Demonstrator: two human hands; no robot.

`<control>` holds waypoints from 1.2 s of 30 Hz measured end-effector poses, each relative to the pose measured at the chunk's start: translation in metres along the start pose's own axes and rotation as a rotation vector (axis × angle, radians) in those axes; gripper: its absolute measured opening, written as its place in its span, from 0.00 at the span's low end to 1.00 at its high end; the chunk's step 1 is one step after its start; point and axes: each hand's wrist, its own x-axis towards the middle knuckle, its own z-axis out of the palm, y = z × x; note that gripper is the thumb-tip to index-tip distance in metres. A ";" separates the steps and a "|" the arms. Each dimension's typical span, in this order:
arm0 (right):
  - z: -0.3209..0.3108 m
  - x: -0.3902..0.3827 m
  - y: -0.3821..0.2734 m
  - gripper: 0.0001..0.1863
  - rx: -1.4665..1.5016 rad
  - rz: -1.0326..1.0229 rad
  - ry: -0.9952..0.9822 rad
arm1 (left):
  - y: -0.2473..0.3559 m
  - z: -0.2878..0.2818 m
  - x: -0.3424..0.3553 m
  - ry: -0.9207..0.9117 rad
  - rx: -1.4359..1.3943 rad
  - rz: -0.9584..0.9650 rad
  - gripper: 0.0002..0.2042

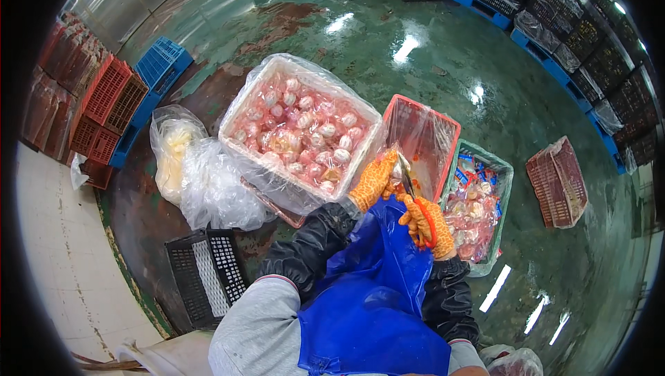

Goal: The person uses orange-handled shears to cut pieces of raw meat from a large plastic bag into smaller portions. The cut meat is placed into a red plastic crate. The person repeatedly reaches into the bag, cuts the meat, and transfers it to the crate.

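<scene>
My left hand [373, 181], in an orange textured glove, is closed on a small plastic-wrapped item [397, 168], mostly covered by the fingers. In my right hand [424, 225], gloved alike, is a pair of scissors [431, 217] with red-orange handles. Their dark blades point up and away, right beside the wrapped item. Both hands are over the near edge of a red crate [454, 127] lined with clear plastic. To the left stands a white plastic-lined crate [232, 121], full of round whitish pieces in clear and pink wrapping. A green crate [509, 175] at right holds wrapped pieces and blue-and-red packaging.
Bulging clear plastic bags [222, 182] lie left of the white crate. A black basket [204, 275] is nearer me, and a dark red crate [557, 182] stands far right. Stacked crates on blue pallets [154, 71] line both sides. The green floor [367, 50] looks wet.
</scene>
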 end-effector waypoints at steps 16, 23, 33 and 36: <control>-0.006 0.049 0.036 0.33 0.738 0.035 -0.261 | -0.046 -0.013 0.041 -0.088 -0.092 0.099 0.14; -0.033 0.015 0.046 0.24 1.050 -0.156 0.029 | -0.018 -0.062 0.020 0.483 0.917 0.498 0.34; -0.052 -0.025 0.104 0.18 0.293 -0.417 0.333 | 0.033 -0.185 0.068 0.376 1.738 0.213 0.29; -0.049 -0.025 0.101 0.18 0.273 -0.405 0.354 | 0.020 -0.186 0.068 0.324 1.628 0.166 0.25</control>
